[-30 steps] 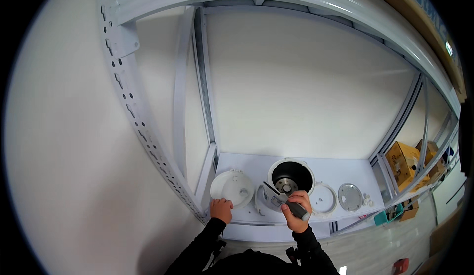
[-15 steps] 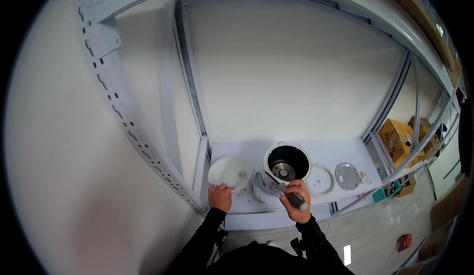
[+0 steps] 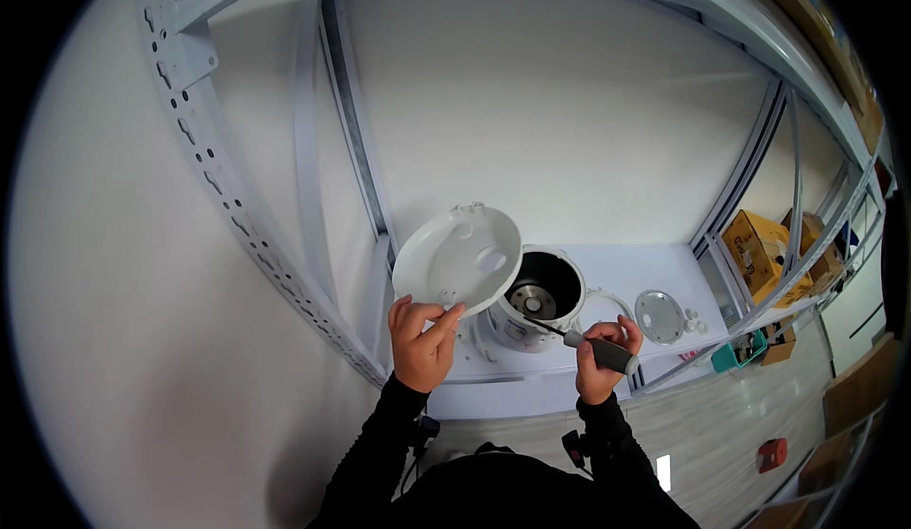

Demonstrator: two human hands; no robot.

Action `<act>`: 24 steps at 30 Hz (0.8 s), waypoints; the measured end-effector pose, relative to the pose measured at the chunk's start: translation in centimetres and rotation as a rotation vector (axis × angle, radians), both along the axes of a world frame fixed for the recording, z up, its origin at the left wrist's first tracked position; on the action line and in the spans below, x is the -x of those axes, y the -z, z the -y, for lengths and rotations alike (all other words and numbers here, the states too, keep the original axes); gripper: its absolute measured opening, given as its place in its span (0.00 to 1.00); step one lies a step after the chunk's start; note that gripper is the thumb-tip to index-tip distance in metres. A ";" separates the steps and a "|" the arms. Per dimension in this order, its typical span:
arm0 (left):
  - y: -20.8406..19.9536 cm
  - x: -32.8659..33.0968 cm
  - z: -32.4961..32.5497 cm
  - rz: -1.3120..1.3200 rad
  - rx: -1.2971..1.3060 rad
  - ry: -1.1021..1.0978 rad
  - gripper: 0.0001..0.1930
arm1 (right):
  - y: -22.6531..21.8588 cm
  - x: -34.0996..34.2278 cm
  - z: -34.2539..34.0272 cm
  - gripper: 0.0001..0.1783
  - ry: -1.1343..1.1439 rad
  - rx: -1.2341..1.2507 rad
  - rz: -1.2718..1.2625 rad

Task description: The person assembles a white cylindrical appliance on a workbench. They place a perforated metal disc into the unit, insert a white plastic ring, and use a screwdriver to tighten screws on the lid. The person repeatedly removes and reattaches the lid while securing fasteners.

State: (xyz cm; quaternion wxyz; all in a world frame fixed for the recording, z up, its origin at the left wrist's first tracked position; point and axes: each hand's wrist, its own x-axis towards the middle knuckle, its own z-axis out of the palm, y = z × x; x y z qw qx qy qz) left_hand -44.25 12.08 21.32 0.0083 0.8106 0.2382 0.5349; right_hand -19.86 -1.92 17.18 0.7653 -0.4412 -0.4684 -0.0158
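Note:
A white round plastic lid shell [image 3: 446,268] with a hole in it is raised above the shelf, tilted, its near edge pinched in my left hand [image 3: 422,347]. My right hand [image 3: 604,358] grips a screwdriver [image 3: 607,354] by its dark grey handle, the shaft pointing left. Behind the shaft stands a white rice cooker body [image 3: 520,330], without a lid, its dark inside showing a round metal heating plate [image 3: 531,299]. The lid shell overlaps the cooker's left side from my view.
Right of the cooker lie a white ring [image 3: 607,306], partly behind my right hand, a round metal plate [image 3: 660,316] and several small white pieces [image 3: 696,322]. Metal shelf posts [image 3: 237,211] frame both sides. Cardboard boxes [image 3: 756,252] and a teal basket [image 3: 738,351] stand at the right.
My left hand has lifted the lid shell off the shelf and tilted it up. My right hand has drawn the screwdriver right and nearer, away from the cooker's rim.

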 end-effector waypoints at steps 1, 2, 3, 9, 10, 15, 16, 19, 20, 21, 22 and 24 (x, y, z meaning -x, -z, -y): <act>-1.1 -0.5 1.0 0.026 -0.020 0.027 0.14 | -0.6 -0.7 0.5 0.38 0.019 0.002 0.046; -1.9 -0.9 2.0 0.052 -0.045 0.041 0.15 | -0.8 -1.3 0.9 0.37 0.002 0.010 0.052; -2.4 -1.5 2.9 0.082 -0.013 0.053 0.16 | -0.9 -1.8 1.3 0.36 -0.015 0.017 0.058; -3.5 -5.8 7.6 0.115 0.038 0.128 0.21 | -0.9 -5.1 4.5 0.32 -0.073 0.016 0.132; -3.7 -6.4 8.8 0.098 0.023 0.126 0.21 | -0.8 -5.8 5.3 0.28 -0.090 0.044 0.087; -4.3 -9.0 13.1 0.114 -0.147 0.201 0.22 | -0.5 -8.7 7.6 0.19 -0.187 0.202 -0.028; -4.2 -9.5 13.7 0.118 -0.162 0.208 0.23 | -0.5 -9.3 7.7 0.20 -0.208 0.248 -0.021; -3.9 -10.8 15.6 0.130 -0.180 0.229 0.23 | 0.1 -11.3 7.6 0.32 -0.147 0.156 0.196; -3.8 -11.2 16.1 0.135 -0.169 0.234 0.24 | 0.0 -11.4 7.9 0.34 -0.122 0.133 0.223; -3.6 -11.5 16.5 0.140 -0.159 0.239 0.24 | 0.5 -12.1 8.4 0.39 -0.154 0.168 0.243; -3.4 -11.6 16.9 0.123 -0.146 0.231 0.22 | 1.3 -12.5 8.6 0.40 -0.257 0.195 0.190; -3.1 -11.8 17.3 0.099 -0.122 0.226 0.19 | 2.0 -13.0 9.0 0.43 -0.450 0.248 0.089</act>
